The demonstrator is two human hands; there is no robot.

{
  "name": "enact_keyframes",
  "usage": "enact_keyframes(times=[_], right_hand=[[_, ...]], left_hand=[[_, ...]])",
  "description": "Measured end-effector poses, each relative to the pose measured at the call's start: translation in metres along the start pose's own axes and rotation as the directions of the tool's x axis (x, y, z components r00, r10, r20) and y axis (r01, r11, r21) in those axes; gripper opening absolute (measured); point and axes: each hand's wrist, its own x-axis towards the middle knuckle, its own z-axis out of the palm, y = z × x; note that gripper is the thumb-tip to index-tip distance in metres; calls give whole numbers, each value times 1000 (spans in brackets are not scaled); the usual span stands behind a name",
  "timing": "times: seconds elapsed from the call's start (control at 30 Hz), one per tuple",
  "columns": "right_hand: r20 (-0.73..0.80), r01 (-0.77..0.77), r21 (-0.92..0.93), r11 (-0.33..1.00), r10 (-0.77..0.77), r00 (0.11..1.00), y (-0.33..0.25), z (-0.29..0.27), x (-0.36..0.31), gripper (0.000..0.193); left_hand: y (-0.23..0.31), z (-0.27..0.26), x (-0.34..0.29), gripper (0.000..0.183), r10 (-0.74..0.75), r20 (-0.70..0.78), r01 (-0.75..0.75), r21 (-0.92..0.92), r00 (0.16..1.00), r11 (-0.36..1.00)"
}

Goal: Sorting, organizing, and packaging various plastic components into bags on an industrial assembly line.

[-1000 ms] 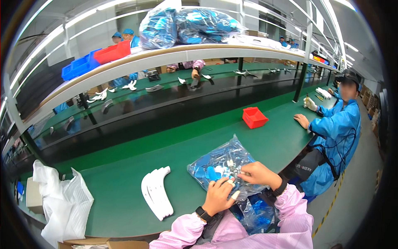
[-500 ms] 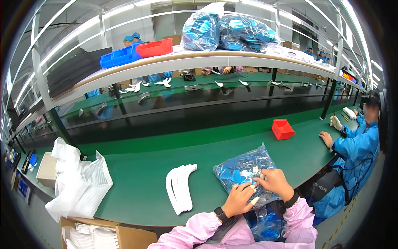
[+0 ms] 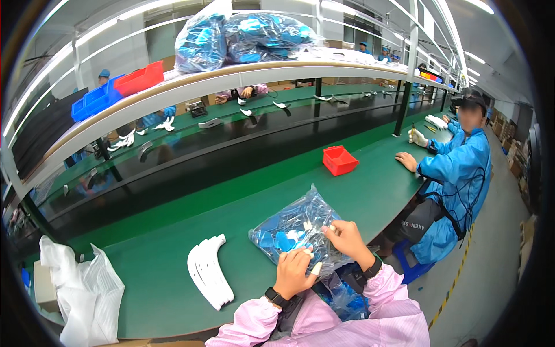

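Note:
A clear plastic bag (image 3: pixel 272 222) full of blue and white pieces lies on the green bench in front of me. My left hand (image 3: pixel 293 270) rests on its near side with bent fingers, the thumb standing apart from them. Pale finger cots cover some fingertips. At the bag's right side my right hand (image 3: pixel 350 242) pinches the plastic between thumb and fingers; the fingertips are partly hidden. To the left, several curved white plastic parts (image 3: pixel 209 272) lie side by side. Below my hands hangs another clear bag with blue contents (image 3: pixel 347 298).
Beyond the bag stands a red bin (image 3: pixel 340 161). White foam wrapping (image 3: pixel 87 289) covers the bench's left end. A co-worker in a blue smock (image 3: pixel 462 173) sits at the right. Overhead, a shelf (image 3: pixel 254 75) carries blue and red bins and stuffed bags.
My view has swung right, so the bench things sit further left in the picture. My right hand has shifted to the bag's right side, away from my left hand.

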Motion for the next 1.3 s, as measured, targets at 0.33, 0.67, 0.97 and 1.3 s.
enact_keyframes(times=[0.33,0.67,0.97,1.3], right_hand=[[170,47,-234,971,-7,985,-14,9,33,34],[-474,-292,-8,956,254,843,9,-51,-89,35],[398,-466,852,-239,874,278,20,25,-257,30],[763,-436,639,-634,595,253,82,68,-274,25]], left_hand=[[6,-7,29,33,-80,48,83,-82,996,993],[1,0,24,29,-99,75,101,-20,992,995],[3,-1,25,34,-99,89,98,24,991,995],[63,9,32,42,150,311,-112,-136,938,984]])
